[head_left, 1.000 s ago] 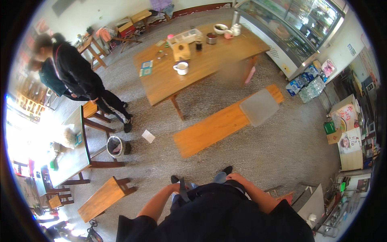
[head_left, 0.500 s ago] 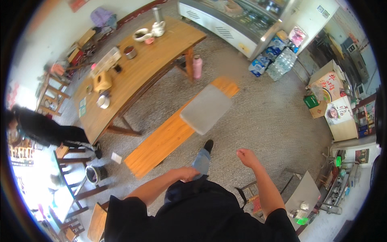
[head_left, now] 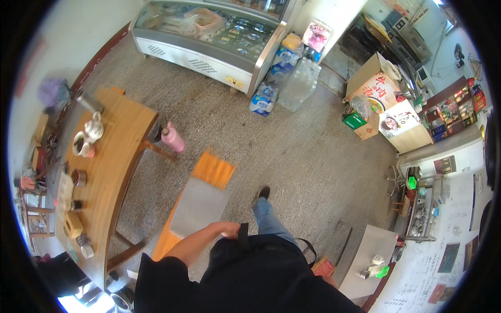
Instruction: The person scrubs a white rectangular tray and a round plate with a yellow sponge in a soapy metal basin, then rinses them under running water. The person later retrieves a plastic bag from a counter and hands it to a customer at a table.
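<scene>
My left hand (head_left: 225,228) hangs at my waist with the fingers curled, right beside a black strap (head_left: 243,235) on my dark top. Whether it grips the strap is unclear. My bare left forearm runs down and left from it. Just left of the hand is a wooden bench (head_left: 211,169) with a grey mat (head_left: 198,204) lying on it. My right hand is hidden behind my body. One leg in blue jeans with a dark shoe (head_left: 264,193) is stepped forward on the speckled floor.
A long wooden table (head_left: 112,156) with a teapot (head_left: 94,128), cups and bowls stands at the left. A pink bottle (head_left: 172,139) stands on the floor by its leg. A glass display freezer (head_left: 209,36), water-bottle packs (head_left: 292,78) and cardboard boxes (head_left: 376,86) line the far side. A small grey table (head_left: 365,253) is at the lower right.
The view has swung round: the table and bench slid to the left and the freezer came to the top. My right arm, out in front before, has dropped out of sight.
</scene>
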Action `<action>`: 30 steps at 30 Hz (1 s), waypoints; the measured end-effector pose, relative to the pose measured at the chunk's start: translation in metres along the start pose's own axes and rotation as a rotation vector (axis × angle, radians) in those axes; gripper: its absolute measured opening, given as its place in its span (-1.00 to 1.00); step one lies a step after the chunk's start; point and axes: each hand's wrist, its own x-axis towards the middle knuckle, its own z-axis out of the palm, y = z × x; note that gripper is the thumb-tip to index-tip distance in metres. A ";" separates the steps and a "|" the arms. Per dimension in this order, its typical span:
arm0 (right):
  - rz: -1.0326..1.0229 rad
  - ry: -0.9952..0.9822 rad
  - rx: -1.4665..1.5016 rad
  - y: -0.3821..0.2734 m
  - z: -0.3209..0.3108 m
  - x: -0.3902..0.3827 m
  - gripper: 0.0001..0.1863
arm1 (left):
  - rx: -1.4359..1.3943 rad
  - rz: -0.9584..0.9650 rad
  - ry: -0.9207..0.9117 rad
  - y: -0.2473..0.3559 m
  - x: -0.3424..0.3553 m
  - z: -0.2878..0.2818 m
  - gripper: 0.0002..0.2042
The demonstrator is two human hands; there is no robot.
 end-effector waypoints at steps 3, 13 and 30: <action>0.087 -0.220 -0.081 -0.071 -0.057 0.041 -0.66 | 0.017 -0.010 0.036 -0.034 0.063 -0.058 -0.64; -0.397 0.164 -0.125 -0.503 -0.432 0.397 -0.67 | 0.224 -0.042 0.782 -0.009 0.055 -0.307 -0.75; -0.624 -0.504 -0.720 -0.971 -0.468 0.467 -0.62 | -0.375 -0.432 1.606 -0.210 -0.280 -0.653 -0.73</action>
